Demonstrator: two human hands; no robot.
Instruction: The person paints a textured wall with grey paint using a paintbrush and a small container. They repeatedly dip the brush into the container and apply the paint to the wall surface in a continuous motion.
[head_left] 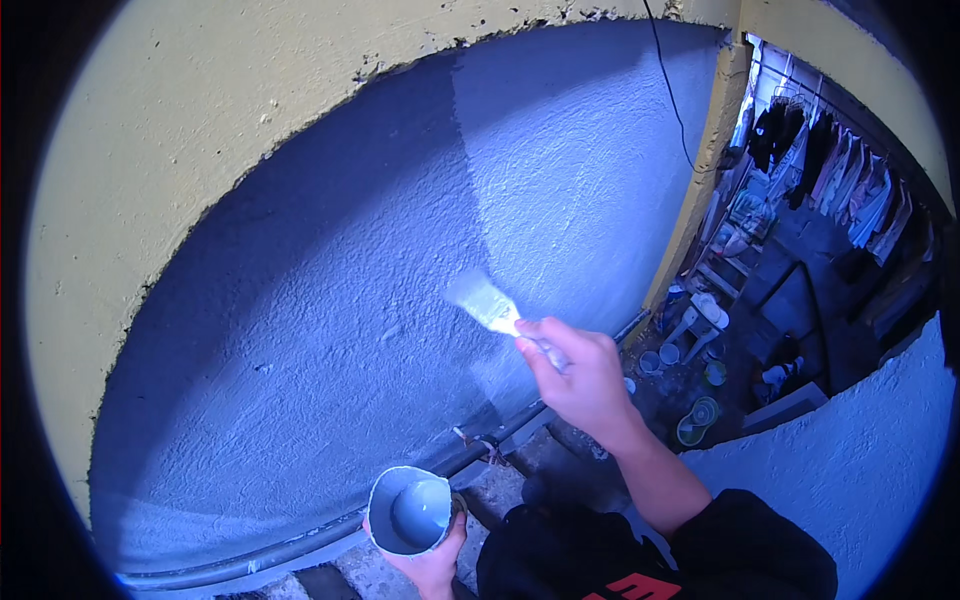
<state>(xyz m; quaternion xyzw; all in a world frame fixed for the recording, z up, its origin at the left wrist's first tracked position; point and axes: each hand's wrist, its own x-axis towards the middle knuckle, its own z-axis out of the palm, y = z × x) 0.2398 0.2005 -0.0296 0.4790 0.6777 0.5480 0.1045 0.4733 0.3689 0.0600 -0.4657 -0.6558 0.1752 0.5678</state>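
Up high: paintbrush [483, 300] (wall-side), cup [408, 512].

Wall [330, 300]: straight ahead, filling the middle.
Brush [485, 300]: in the right hand [580, 375], bristles against the wall, right of centre.
Paint can [410, 512]: in the left hand [430, 565], below the brush, near the wall's foot.
Pipe [300, 545]: along the wall's base.
Hanging clothes [840, 170]: far right, beyond the wall's corner.
Buckets [695, 415]: on the ground below, right of the brush hand.
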